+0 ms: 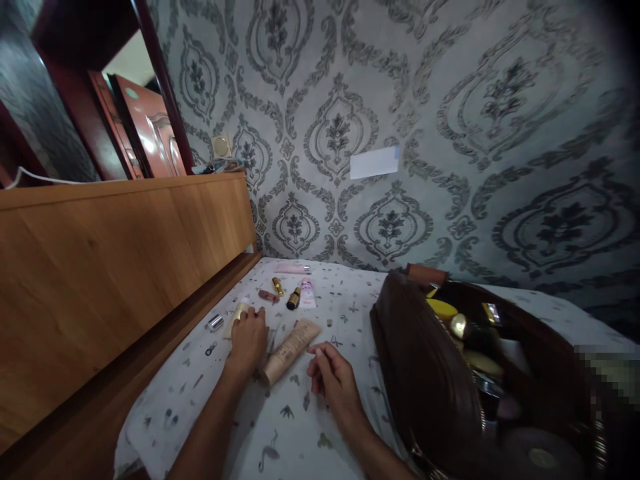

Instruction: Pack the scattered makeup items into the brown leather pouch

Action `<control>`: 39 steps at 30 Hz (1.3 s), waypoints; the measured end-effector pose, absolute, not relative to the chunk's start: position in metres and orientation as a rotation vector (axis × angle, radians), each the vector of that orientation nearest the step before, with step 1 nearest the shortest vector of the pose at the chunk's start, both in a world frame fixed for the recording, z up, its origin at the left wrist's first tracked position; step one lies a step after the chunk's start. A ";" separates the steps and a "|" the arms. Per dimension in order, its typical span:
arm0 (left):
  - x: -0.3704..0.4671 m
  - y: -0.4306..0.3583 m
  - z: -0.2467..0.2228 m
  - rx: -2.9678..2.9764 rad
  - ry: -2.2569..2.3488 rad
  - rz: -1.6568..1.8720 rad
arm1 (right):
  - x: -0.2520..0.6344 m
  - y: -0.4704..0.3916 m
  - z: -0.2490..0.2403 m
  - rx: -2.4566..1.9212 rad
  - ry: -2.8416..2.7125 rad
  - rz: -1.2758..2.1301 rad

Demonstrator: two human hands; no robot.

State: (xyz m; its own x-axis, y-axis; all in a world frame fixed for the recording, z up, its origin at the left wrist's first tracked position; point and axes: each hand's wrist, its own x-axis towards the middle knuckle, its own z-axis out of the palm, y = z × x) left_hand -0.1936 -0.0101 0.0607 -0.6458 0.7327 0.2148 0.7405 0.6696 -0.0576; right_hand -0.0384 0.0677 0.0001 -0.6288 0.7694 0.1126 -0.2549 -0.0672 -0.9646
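Note:
My left hand (251, 339) lies palm down over a cream-coloured tube (236, 319), its fingers closed on the tube's right side. Part of that tube is hidden beneath the fingers. Just right of it, a larger beige tube (291, 352) rests slantwise on the patterned sheet. My right hand (336, 381) is beside this beige tube, with loosely curled fingers and nothing visible in them. A silver cap (215, 323) and a small black item (211, 349) lie to the left of my left hand.
Farther back lie a gold lipstick (278, 287), a mauve tube (269, 295), a black-and-gold bottle (293, 299), a pink-white tube (307, 293) and a long pink tube (293, 269). An unzipped brown bag (410, 360) holding several cosmetics stands right. A wooden headboard (125, 247) borders the left.

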 end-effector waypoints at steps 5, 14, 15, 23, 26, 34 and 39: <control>-0.196 -0.011 0.054 -1.158 -2.642 -0.046 | -0.040 0.070 -0.001 -0.601 -1.429 1.836; -0.188 0.049 0.069 -1.482 -2.591 -0.183 | -0.042 0.071 -0.003 -0.608 -1.413 1.853; -0.190 0.061 0.069 -1.482 -2.604 -0.190 | -0.042 0.071 -0.004 -0.606 -1.414 1.846; -0.211 0.098 0.053 -1.394 -2.738 -0.209 | -0.044 0.072 -0.006 -0.588 -1.450 1.820; -0.217 0.088 0.049 -1.378 -2.766 -0.233 | -0.044 0.073 -0.005 -0.587 -1.465 1.820; -0.220 0.074 0.044 -1.393 -2.777 -0.305 | -0.042 0.071 -0.002 -0.581 -1.446 1.832; -0.221 0.076 0.046 -1.388 -2.795 -0.334 | -0.042 0.070 -0.002 -0.572 -1.453 1.824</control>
